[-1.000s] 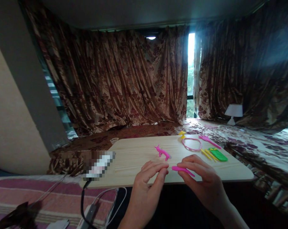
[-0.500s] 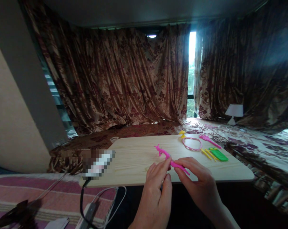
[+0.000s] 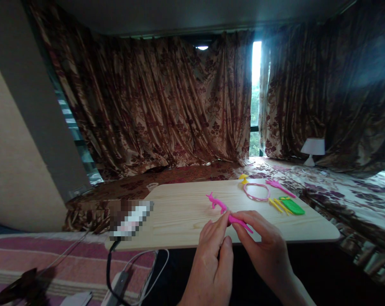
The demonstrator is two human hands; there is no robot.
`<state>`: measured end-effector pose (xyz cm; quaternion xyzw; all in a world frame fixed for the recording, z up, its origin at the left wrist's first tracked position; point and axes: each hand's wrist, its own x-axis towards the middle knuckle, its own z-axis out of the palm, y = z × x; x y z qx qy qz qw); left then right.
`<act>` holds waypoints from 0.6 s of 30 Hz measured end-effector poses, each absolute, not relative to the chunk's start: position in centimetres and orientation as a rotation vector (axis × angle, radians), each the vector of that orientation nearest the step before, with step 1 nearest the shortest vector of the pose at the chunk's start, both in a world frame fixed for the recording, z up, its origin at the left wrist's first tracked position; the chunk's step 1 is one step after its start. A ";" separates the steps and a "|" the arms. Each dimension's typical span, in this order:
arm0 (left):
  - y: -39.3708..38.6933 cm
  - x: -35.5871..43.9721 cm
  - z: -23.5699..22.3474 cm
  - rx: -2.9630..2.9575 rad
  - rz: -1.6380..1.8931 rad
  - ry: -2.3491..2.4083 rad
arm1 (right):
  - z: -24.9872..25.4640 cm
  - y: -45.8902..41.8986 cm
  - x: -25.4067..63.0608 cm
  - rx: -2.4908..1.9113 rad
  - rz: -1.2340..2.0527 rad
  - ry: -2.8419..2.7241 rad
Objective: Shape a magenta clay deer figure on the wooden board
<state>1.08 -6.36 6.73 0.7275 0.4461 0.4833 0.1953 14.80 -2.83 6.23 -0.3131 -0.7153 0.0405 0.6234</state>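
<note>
A bright pink animal-shaped toy [image 3: 217, 203] lies slantwise above the near half of the pale wooden table [image 3: 176, 208], its horned or eared head toward the upper left and its narrow tail end toward the lower right. My left hand [image 3: 211, 259] is closed at the toy's middle, the fingers bent together there and covering part of the body. Close beside it, my right hand [image 3: 265, 242] pinches the rear part between thumb and fingers. A thin tip sticks out past the right thumb. The fingertips of both hands nearly meet.
Right of the hands lie a pink ring [image 3: 256, 199], a pink hand-shaped stick [image 3: 280, 187], yellow strips [image 3: 276, 206] and a green flat piece [image 3: 292, 206]. A yellow piece [image 3: 243, 178] stands at the far edge. A blurred-out device [image 3: 131, 221] with a black cable sits left.
My left hand has shifted slightly right, nearer the right hand, and covers more of the toy's middle. The right hand has barely moved. Other things stay put.
</note>
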 end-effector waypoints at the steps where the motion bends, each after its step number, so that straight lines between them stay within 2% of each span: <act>1: -6.4 1.1 6.7 2.040 1.342 1.249 | 6.2 -2.8 14.8 -0.719 0.097 -1.643; 7: -6.6 1.1 6.5 1.980 1.290 1.249 | 6.0 -2.6 14.8 -0.717 0.118 -1.648; 13: -5.4 -0.3 7.1 1.728 1.455 1.227 | 6.1 -2.5 15.2 -0.718 0.154 -1.690; 18: -4.6 -0.7 7.4 1.705 1.376 1.143 | 6.1 -3.0 14.8 -0.676 0.239 -1.783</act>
